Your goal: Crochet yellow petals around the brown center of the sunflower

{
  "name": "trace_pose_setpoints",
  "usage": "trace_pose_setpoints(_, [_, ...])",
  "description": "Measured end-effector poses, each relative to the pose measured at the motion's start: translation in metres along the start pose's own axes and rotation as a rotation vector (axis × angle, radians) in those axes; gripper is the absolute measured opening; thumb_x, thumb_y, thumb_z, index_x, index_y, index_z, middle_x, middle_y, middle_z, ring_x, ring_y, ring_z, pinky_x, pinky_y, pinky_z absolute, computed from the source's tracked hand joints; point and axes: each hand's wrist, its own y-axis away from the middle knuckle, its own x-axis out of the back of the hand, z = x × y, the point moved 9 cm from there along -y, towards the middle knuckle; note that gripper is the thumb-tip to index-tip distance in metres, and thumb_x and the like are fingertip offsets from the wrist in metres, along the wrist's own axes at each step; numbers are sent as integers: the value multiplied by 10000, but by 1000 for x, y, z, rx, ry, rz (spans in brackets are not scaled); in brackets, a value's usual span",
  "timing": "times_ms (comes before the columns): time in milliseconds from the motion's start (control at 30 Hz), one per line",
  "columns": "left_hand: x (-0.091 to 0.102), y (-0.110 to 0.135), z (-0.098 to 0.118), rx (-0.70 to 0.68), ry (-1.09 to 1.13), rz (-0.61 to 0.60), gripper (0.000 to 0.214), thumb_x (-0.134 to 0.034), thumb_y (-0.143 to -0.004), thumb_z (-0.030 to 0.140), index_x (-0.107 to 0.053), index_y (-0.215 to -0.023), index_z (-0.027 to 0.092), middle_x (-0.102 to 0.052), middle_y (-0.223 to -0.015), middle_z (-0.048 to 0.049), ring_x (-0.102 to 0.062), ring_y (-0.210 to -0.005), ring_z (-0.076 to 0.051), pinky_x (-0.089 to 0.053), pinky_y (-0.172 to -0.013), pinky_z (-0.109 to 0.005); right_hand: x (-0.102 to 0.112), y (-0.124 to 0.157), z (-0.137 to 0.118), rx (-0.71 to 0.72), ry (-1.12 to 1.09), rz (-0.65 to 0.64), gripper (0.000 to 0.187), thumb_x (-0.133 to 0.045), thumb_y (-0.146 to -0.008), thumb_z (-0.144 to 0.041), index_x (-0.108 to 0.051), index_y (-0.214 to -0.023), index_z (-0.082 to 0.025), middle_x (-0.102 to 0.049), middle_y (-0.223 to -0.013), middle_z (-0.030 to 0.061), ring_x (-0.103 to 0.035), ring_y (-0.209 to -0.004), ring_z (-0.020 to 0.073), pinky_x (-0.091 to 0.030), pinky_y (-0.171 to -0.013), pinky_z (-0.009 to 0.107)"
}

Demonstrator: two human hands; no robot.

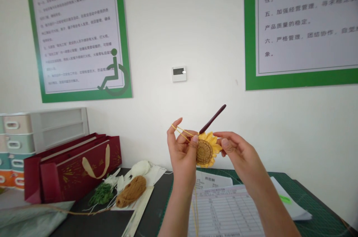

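Observation:
A crocheted sunflower with a brown round centre and yellow petals is held up in front of the wall. My left hand pinches its left edge between thumb and fingers. Yellow yarn loops over the raised left index finger and runs to the flower. A crochet hook with a dark purple handle sticks up from the flower's top edge; its tip is hidden, and the right hand is off the handle. My right hand has its thumb and fingers closed on the petals at the right edge.
Below lie a printed sheet and a green cutting mat. To the left are a brown yarn ball, green yarn, white yarn, a ruler, red gift bags and a drawer unit.

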Motion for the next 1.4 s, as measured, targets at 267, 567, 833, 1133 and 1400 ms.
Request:
trace_pose_setpoints(267, [-3, -1, -2, 18, -39, -53, 587, -769, -894, 219, -467, -1390, 309, -712, -835, 29, -580, -641, -116, -443, -606, -213, -1, -1, 9, 48, 48, 71, 325, -736, -867, -531, -716, -902, -209, -777, -886, 85, -723, -827, 234, -585, -805, 376])
trace_pose_setpoints(567, [-18, 3, -8, 97, -88, -209, 505, -771, -881, 191, -559, -1335, 258, -691, -790, 14, -602, -711, -150, -455, -665, -246, -9, 0, -6, 131, -46, 48, 354, -735, -879, -539, -681, -1082, -254, -736, -999, 58, -711, -919, 217, -570, -793, 324])
trace_pose_setpoints(833, [-25, 13, -1, 244, 69, -195, 515, -755, -901, 240, -530, -1363, 277, -706, -814, 8, -586, -682, -132, -451, -656, -244, -9, 8, -13, 108, -174, 56, 229, -807, -847, -444, -708, -877, -240, -692, -829, 10, -657, -759, 163, -528, -690, 256])
trace_pose_setpoints(1133, [-24, 18, 24, 324, 159, -230, 478, -755, -877, 191, -595, -1324, 246, -698, -788, -11, -634, -724, -158, -493, -714, -279, -15, 15, -29, 154, -261, -52, 233, -766, -867, -474, -699, -867, -251, -638, -885, 18, -593, -796, 174, -490, -694, 268])
trace_pose_setpoints(1400, [-31, 20, 35, 233, 133, -395, 902, -820, -840, 149, -323, -1550, 399, -697, -924, -19, -605, -752, -144, -497, -695, -261, -25, 19, -36, 166, -341, -225, 125, -644, -967, -374, -655, -892, -275, -596, -936, 10, -575, -866, 178, -479, -760, 284])
